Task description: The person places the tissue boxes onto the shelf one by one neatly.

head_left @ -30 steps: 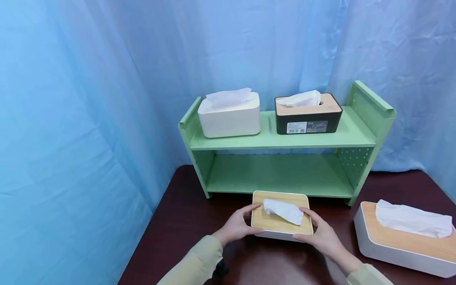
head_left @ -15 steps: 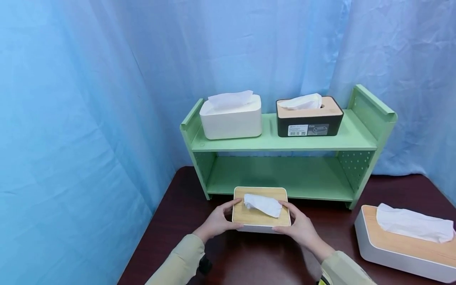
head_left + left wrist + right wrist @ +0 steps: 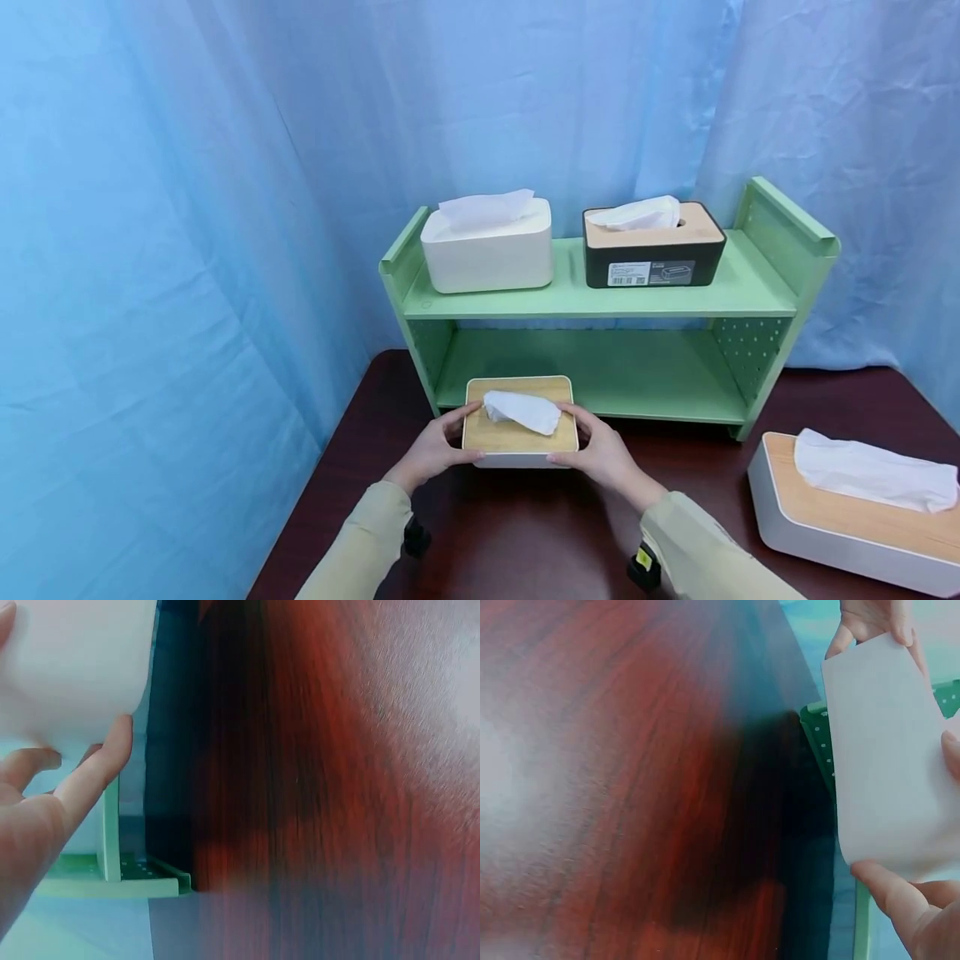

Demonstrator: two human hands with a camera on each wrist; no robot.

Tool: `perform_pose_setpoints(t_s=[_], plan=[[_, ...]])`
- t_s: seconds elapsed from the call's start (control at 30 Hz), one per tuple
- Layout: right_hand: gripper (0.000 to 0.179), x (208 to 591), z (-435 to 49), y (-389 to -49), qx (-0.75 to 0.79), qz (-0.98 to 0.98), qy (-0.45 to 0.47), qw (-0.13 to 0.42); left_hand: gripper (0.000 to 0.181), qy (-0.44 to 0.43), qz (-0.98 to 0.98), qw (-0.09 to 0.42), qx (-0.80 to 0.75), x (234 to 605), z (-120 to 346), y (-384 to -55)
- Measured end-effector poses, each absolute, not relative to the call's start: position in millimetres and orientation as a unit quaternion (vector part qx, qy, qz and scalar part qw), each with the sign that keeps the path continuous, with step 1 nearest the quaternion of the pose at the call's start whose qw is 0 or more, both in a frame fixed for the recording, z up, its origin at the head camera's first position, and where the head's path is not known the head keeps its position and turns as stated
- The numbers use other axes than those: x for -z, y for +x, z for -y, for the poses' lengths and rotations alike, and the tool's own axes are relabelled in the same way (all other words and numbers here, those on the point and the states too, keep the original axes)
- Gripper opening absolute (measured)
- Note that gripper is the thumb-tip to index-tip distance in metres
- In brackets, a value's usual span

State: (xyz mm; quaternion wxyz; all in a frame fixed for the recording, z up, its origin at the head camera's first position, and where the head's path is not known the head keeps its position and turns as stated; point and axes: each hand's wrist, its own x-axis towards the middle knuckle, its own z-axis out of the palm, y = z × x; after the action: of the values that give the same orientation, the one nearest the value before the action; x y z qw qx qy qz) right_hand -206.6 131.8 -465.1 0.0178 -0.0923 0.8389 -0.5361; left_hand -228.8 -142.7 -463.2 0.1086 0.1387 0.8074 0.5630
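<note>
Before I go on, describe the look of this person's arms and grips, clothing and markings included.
The left sleeve and right sleeve are long and pale cream. A small black object shows beside the left; another black object, marked with a yellow patch, beside the right. Left grip and right grip are ungloved.

The held box point(image 3: 510, 438) is white and tan, the shelf point(image 3: 600, 362) green.

The upper level point(image 3: 568, 271) of the green shelf point(image 3: 600, 315) is obstructed by a white box point(image 3: 487, 265) and a black box point(image 3: 648, 258), with 1 gap left between. The lower level point(image 3: 645, 375) is left open at front right; its left front is overlapped in view by the held box point(image 3: 517, 442). At right, the surface point(image 3: 525, 533) is blocked by a long box point(image 3: 847, 515).
</note>
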Motion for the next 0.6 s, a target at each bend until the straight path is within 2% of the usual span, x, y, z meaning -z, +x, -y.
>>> perform_pose_setpoints(t_s=[0.27, 0.6], plan=[[0.078, 468.1, -126.5, -220.7, 0.555, -0.825, -0.099, 0.027, 0.072, 0.136, -0.814, 0.117, -0.553, 439.4, 146.2, -226.3], [0.077, 472.9, -124.5, -231.4, 0.566, -0.820, -0.078, 0.034, 0.072, 0.124, -0.816, 0.102, -0.556, 464.1, 149.3, -247.0]])
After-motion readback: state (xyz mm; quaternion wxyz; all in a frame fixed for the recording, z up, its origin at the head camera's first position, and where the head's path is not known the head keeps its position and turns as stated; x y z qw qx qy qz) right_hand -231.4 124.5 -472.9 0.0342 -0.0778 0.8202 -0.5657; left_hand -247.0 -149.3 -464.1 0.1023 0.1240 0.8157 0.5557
